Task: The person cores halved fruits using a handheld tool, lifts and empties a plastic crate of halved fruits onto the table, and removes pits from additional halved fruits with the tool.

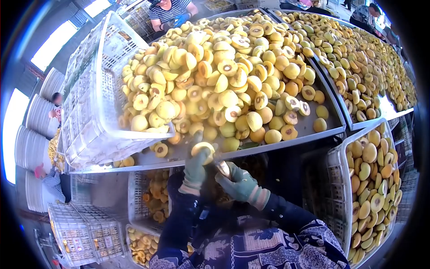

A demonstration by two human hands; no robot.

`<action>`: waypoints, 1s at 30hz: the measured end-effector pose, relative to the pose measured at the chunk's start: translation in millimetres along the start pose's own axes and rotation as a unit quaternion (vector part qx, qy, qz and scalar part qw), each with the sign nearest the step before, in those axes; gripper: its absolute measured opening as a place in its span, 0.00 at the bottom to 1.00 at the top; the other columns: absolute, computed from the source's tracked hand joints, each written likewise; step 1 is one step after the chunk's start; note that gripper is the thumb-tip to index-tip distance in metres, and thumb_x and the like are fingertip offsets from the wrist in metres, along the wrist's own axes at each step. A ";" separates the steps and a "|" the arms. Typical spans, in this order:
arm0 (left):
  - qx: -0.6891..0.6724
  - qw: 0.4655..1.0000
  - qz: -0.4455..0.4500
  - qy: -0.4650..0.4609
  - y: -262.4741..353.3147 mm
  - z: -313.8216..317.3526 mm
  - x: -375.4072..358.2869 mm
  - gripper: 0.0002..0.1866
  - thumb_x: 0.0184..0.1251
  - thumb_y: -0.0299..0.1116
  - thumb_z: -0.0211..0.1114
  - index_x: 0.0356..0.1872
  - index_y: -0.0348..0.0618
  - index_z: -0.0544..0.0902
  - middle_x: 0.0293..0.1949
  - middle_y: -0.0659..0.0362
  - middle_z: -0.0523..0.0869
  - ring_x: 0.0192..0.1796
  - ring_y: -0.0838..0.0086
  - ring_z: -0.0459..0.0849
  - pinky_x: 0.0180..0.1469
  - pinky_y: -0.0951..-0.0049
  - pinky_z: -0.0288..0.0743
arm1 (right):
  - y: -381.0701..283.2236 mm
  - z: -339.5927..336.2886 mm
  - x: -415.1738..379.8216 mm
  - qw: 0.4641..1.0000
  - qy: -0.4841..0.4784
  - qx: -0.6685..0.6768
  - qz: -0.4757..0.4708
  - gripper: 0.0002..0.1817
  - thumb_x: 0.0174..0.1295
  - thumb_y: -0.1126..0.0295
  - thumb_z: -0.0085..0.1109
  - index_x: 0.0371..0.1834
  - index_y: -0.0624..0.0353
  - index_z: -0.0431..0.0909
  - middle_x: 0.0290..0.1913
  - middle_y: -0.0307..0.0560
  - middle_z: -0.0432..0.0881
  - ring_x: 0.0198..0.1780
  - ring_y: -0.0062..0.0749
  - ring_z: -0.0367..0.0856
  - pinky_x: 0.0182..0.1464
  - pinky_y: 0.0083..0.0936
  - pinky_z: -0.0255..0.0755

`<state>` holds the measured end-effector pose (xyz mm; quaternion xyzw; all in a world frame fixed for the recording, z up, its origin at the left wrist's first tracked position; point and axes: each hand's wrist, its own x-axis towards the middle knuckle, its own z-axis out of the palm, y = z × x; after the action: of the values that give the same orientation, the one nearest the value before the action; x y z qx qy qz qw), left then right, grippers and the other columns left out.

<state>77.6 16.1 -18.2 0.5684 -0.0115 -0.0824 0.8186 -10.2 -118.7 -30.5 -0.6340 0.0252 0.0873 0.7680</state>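
My left hand (195,172), in a grey-green glove, is closed around a halved yellow peach (201,152) just over the table's front edge. Close beside it, my gloved right hand (242,184) grips a short tool with a pale handle (223,169); its working end is blurred, so I cannot tell its kind. Beyond both hands rises a big heap of halved yellow peaches (228,67), many with the brown pit cavity showing. The heap lies on a metal table (313,132) and spills from a tipped white plastic crate (89,107) at the left.
At my right stands a crate (342,179) full of peach halves. Below the table edge are more crates (136,197) of fruit. A second metal table (394,112) bears more halves. Across the heap sits a person in a striped shirt (172,13). White stacked tubs (32,150) stand far left.
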 end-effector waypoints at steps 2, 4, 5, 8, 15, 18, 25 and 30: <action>-0.024 0.999 -0.023 -0.030 3.8 11.3 -22.5 0.29 0.68 0.36 0.57 0.68 0.37 0.65 0.52 0.46 0.78 0.47 0.62 0.83 0.51 0.64 0.79 | 0.5 -0.1 -4.9 0.994 0.021 -0.066 -0.080 0.15 0.64 0.68 0.60 0.52 0.57 0.74 0.30 0.36 0.79 0.27 0.20 0.77 0.31 0.22 0.72; -0.086 0.994 -0.057 -0.030 5.1 19.2 -37.6 0.28 0.71 0.41 0.55 0.68 0.36 0.65 0.53 0.45 0.78 0.48 0.62 0.82 0.52 0.65 0.79 | 0.5 -0.3 -11.9 0.969 0.061 -0.159 -0.177 0.16 0.63 0.67 0.60 0.52 0.57 0.74 0.31 0.43 0.82 0.30 0.30 0.81 0.34 0.28 0.74; -0.102 0.994 -0.045 -0.018 2.4 21.8 -41.8 0.28 0.74 0.45 0.52 0.67 0.35 0.66 0.56 0.43 0.76 0.48 0.63 0.82 0.53 0.65 0.78 | -2.0 -2.3 -15.6 0.970 0.046 -0.186 -0.151 0.16 0.62 0.67 0.60 0.52 0.58 0.74 0.33 0.47 0.82 0.32 0.35 0.82 0.35 0.30 0.75; -0.087 0.995 -0.045 -0.023 6.7 24.6 -53.3 0.27 0.75 0.45 0.51 0.65 0.34 0.67 0.59 0.44 0.75 0.49 0.62 0.82 0.53 0.64 0.78 | -11.4 -7.9 -27.9 0.962 0.020 -0.251 -0.102 0.17 0.61 0.68 0.60 0.52 0.58 0.73 0.35 0.55 0.82 0.35 0.46 0.84 0.39 0.35 0.76; -0.015 0.999 0.022 0.046 1.3 36.7 -67.1 0.21 0.75 0.40 0.53 0.61 0.38 0.74 0.61 0.53 0.76 0.55 0.60 0.81 0.51 0.66 0.82 | -2.4 -8.1 -40.4 0.963 -0.003 -0.251 -0.103 0.18 0.60 0.70 0.58 0.53 0.59 0.72 0.34 0.55 0.82 0.34 0.44 0.84 0.38 0.34 0.76; -0.025 0.998 0.008 0.065 0.8 37.3 -73.5 0.19 0.74 0.39 0.54 0.60 0.39 0.75 0.60 0.54 0.76 0.55 0.60 0.80 0.47 0.67 0.84 | -17.1 -5.6 -48.7 0.990 -0.050 -0.135 0.013 0.17 0.60 0.70 0.57 0.52 0.59 0.73 0.33 0.53 0.82 0.33 0.41 0.84 0.38 0.33 0.77; -0.016 0.997 -0.001 0.072 6.5 41.9 -83.1 0.22 0.74 0.41 0.54 0.60 0.35 0.74 0.58 0.52 0.78 0.54 0.59 0.81 0.46 0.64 0.84 | -4.4 -7.1 -47.9 0.956 -0.071 -0.278 -0.059 0.19 0.61 0.69 0.57 0.55 0.58 0.72 0.37 0.56 0.84 0.37 0.47 0.85 0.40 0.34 0.78; -0.079 0.991 -0.103 -0.045 11.1 18.9 -80.8 0.27 0.72 0.47 0.55 0.60 0.32 0.72 0.57 0.48 0.78 0.51 0.56 0.82 0.48 0.59 0.83 | -4.0 -19.1 -44.0 0.953 -0.110 -0.277 -0.045 0.23 0.60 0.65 0.61 0.59 0.57 0.71 0.41 0.58 0.83 0.42 0.52 0.83 0.45 0.39 0.76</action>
<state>-2.9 14.3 4.9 0.4958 0.0170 -0.1924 0.8467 -51.4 -142.6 -23.7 -0.8088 -0.1137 0.1252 0.5632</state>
